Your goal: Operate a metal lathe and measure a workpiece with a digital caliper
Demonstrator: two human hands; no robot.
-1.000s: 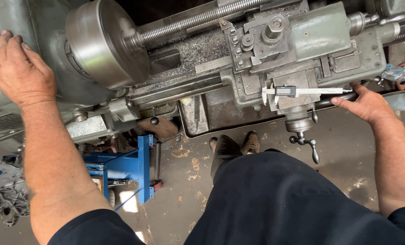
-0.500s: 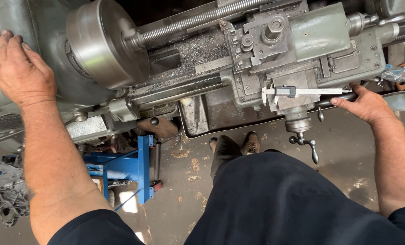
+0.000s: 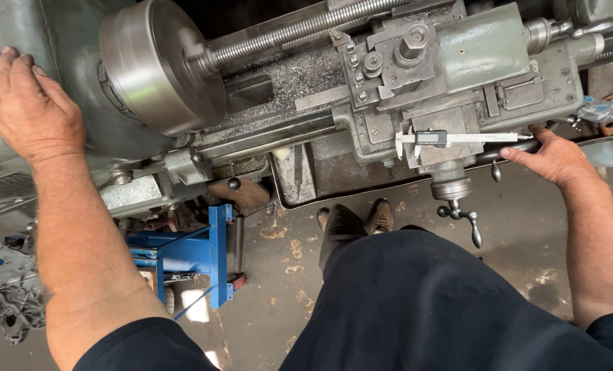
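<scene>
I stand over a grey metal lathe (image 3: 485, 41). My left hand (image 3: 28, 103) lies flat, fingers spread, on the headstock casing at the far left, beside the big round chuck (image 3: 152, 62). A threaded bar (image 3: 299, 31) runs from the chuck toward the carriage and tool post (image 3: 406, 48). My right hand (image 3: 554, 154) rests at the carriage's right front edge, fingers curled toward a dark lever; its grip is hidden. A digital caliper (image 3: 451, 139) lies across the carriage just left of that hand. A crank handle (image 3: 461, 216) hangs below.
A blue metal stand (image 3: 203, 254) sits on the concrete floor under the lathe at the left. Grey metal parts (image 3: 7, 295) lie at the lower left. My shoes (image 3: 354, 220) stand by the chip tray. Metal chips cover the bed.
</scene>
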